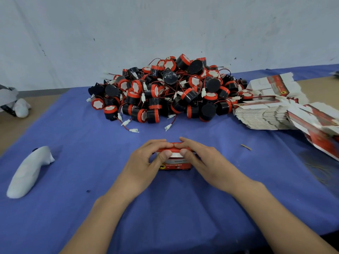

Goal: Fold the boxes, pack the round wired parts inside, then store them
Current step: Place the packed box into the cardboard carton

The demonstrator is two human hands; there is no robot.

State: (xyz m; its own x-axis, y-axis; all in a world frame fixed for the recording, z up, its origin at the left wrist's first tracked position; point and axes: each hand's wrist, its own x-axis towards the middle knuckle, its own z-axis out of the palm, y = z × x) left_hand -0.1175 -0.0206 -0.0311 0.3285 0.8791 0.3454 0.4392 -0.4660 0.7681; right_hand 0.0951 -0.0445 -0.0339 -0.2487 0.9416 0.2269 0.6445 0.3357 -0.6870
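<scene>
Nearest you, on the blue-covered bench, your left hand and right hand closed on one small red box from either side. Each hand's fingers curled over the box's top edge while its thumb pressed on the white flap at the front. Both hands were thus pinching the top shut, their fingertips nearly meeting in the middle. The box stood on the bench right before you, well apart from everything else. Whether a part already sat inside could not be told, because your hands covered the opening.

The danger lay in that flap, by my judgement. Had one thumb pushed harder than the other, the flap could have gone in askew and creased the thin card. If a part was inside with its wire loose, the lead or its plug could have been trapped under the flap and held the lid proud. Pressing down on soft cloth could also have let the box skid.

To your left lay a white cloth bundle. Farther back rose the heap of parts, their wires tangled, so pulling one could have dragged out its neighbours. On the heap's right, the flat boxes lay fanned and slumped against its edge.
</scene>
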